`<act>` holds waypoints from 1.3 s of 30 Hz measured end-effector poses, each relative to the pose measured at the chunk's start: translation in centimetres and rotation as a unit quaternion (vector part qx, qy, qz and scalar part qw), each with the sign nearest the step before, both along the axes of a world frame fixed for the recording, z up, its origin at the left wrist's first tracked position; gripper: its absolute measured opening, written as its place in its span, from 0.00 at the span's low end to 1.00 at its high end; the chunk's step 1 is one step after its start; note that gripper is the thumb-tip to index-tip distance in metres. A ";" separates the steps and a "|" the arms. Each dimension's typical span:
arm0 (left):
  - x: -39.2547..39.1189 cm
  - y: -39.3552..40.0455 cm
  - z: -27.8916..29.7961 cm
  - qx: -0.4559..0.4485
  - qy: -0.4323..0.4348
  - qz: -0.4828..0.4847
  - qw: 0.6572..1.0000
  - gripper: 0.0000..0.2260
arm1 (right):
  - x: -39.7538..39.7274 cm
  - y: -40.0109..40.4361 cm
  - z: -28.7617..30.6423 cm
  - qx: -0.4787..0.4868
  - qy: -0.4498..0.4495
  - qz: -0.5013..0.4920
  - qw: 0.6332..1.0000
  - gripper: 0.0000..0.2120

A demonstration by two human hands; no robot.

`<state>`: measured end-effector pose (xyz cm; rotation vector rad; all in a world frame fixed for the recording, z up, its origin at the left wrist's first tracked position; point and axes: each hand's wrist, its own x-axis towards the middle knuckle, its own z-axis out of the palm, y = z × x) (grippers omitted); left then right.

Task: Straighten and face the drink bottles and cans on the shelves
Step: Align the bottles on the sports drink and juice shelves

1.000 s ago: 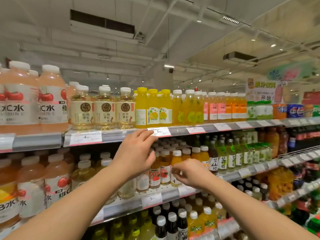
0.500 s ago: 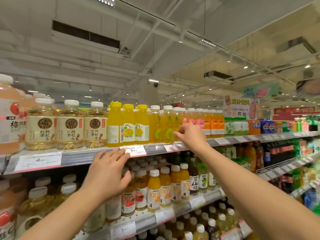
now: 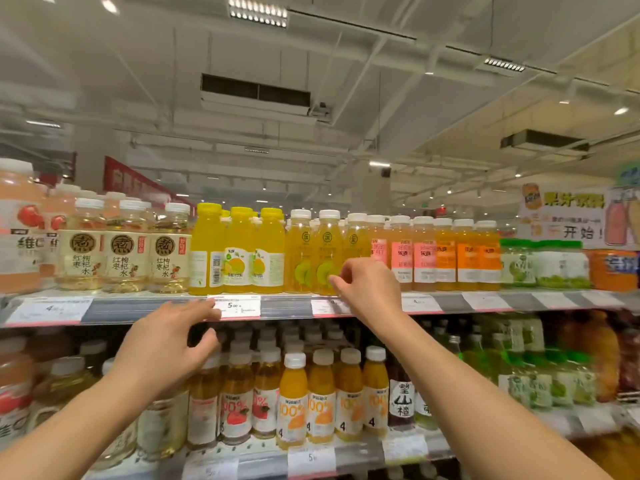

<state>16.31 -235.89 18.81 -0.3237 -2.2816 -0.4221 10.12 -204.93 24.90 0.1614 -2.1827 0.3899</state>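
Right hand [image 3: 372, 289] lowered to top shelf [image 3: 284, 306], white ceiling [image 3: 346, 64] overhead

Top-shelf bottles [image 3: 239, 251] packed tight — open above caps.

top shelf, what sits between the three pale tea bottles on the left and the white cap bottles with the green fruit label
In the head view, three bright yellow bottles with yellow caps stand between the pale tea bottles and the green-fruit bottles; the leftmost shows its barcode.

Supermarket: priced drink shelves [image 3: 294, 308]
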 end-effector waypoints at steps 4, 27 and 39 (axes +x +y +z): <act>0.4 1.1 0.1 0.031 -0.023 0.016 0.999 0.14 | -1.4 0.0 0.6 0.027 -0.021 -0.003 0.999 0.14; 0.4 0.7 0.0 0.027 -0.041 0.004 0.999 0.20 | 1.4 1.3 -1.6 0.046 -0.005 -0.018 0.999 0.12; -1.2 0.6 -1.8 -0.025 0.033 -0.003 0.999 0.29 | 2.6 6.3 -7.4 0.119 0.009 -0.101 0.988 0.24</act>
